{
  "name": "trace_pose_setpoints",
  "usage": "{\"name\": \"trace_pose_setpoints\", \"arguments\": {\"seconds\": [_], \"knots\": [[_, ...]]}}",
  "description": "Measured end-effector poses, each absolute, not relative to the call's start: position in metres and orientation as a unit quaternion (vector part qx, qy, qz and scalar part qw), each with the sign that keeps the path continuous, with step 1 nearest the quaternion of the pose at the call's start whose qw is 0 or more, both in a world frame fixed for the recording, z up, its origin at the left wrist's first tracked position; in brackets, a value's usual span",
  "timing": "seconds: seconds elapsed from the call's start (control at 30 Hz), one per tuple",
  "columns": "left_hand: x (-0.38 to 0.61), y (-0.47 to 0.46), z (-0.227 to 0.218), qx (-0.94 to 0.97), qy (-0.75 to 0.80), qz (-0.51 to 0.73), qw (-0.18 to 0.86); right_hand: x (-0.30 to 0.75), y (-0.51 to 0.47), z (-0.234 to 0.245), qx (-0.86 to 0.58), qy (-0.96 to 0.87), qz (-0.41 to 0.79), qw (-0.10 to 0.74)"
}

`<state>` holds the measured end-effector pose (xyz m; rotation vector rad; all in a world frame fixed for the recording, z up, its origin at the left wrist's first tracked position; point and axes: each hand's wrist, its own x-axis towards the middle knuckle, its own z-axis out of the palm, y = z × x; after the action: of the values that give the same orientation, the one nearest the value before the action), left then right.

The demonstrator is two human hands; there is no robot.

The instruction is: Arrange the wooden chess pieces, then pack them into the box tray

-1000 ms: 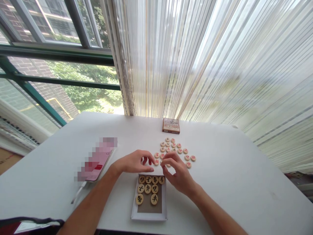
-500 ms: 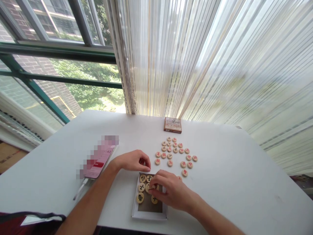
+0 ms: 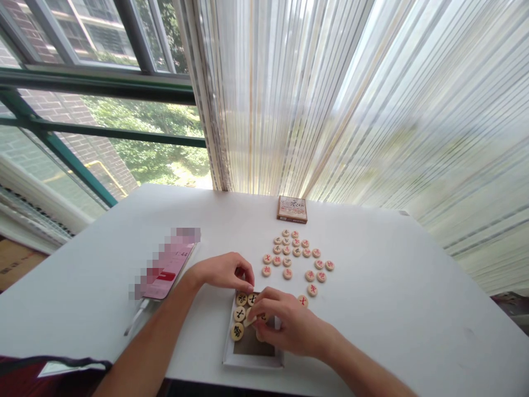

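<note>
My right hand (image 3: 287,320) is over a shallow white-rimmed box (image 3: 253,362), its thumb and fingers pinched on a wooden Chinese chess piece (image 3: 250,320) that is tilted and partly hidden. Black-lettered chess pieces lie in the box, among them one in the near left corner (image 3: 237,331) and one in the far left corner (image 3: 241,299). Several are partly covered by my right hand. At the far rim of the box is my left hand (image 3: 227,270), fingers curled closed and fingertips at the rim. The box's brown floor shows at the near side.
Loose red- and black-lettered chess pieces (image 3: 286,250) are scattered on the white table (image 3: 372,325) beyond the box. A red-lettered piece (image 3: 303,301) lies beside my right hand. Farther back is a printed box (image 3: 292,209). A phone (image 3: 169,270) with a cable lies left.
My right hand has shifted slightly, and the chess piece in its fingers is now tilted and lower left. The red-lettered piece beside that hand shows more fully. My left hand stays put.
</note>
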<state>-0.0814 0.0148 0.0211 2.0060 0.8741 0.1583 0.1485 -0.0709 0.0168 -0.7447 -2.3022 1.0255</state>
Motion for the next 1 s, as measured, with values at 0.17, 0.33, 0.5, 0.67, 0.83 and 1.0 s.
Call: {"name": "trace_pose_setpoints", "arguments": {"seconds": [0.17,0.33,0.5,0.67,0.83,1.0], "knots": [[-0.082,0.015,0.019,0.813,0.355,0.063,0.457,0.144,-0.075,0.014,-0.261,-0.845,0.398,0.245],[-0.082,0.014,0.019,0.813,0.358,0.056,0.456,0.142,-0.077,0.014,-0.248,-0.859,0.382,0.233],[-0.083,0.015,0.018,0.814,0.359,0.065,0.452,0.139,-0.076,0.012,-0.245,-0.874,0.356,0.224],[-0.083,0.016,0.017,0.816,0.359,0.052,0.451,0.136,-0.074,0.004,-0.246,-0.893,0.314,0.208],[-0.082,0.017,0.018,0.814,0.367,0.044,0.448,0.136,-0.073,0.0,-0.244,-0.899,0.302,0.202],[-0.082,0.016,0.018,0.813,0.367,0.042,0.45,0.138,-0.073,0.005,-0.249,-0.903,0.288,0.199]]}}
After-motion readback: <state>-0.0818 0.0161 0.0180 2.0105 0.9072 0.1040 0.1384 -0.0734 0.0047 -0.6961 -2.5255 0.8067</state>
